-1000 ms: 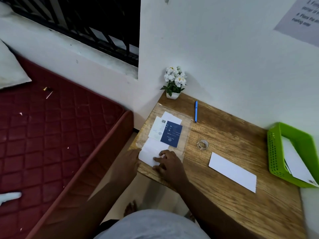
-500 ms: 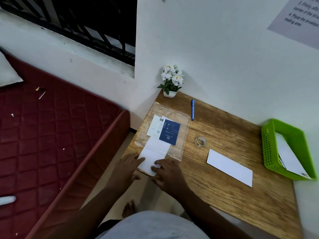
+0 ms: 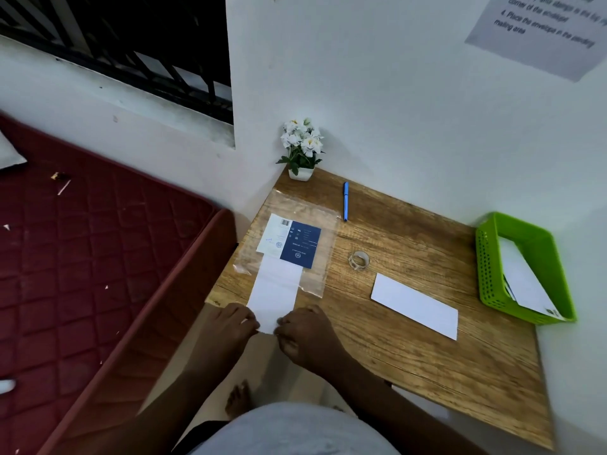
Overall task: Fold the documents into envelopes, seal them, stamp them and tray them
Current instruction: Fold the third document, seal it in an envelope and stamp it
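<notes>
Wooden tabletop (image 3: pixel 410 372): both my left hand (image 3: pixel 230 326) and right hand (image 3: pixel 303 333) pinch the white folded paper document's (image 3: pixel 274 295) near end, its long axis pointing away from me.

Table (image 3: pixel 410 372): wood-grain top, brown, matt with a slight sheen.
Sheet (image 3: pixel 275 297): white paper, smooth, matt.
Envelope (image 3: pixel 414 305): white paper, flat, matt.
Bag (image 3: pixel 323 257): clear plastic film, glossy, lightly wrinkled.
Card (image 3: pixel 300 244): printed paper, dark blue, smooth.
Tape roll (image 3: pixel 358 260): clear plastic, shiny.
Pen (image 3: pixel 346 201): blue plastic, smooth.
Tray (image 3: pixel 486 264): bright green plastic, perforated walls, slight gloss.
Flower pot (image 3: pixel 300 174): white and smooth; material cannot be told.
Mattress (image 3: pixel 82 257): dark red quilted cloth, matt.
Wall (image 3: pixel 394 93): white paint, matt, scuffed.
Window bars (image 3: pixel 131 54): dark metal.
</notes>
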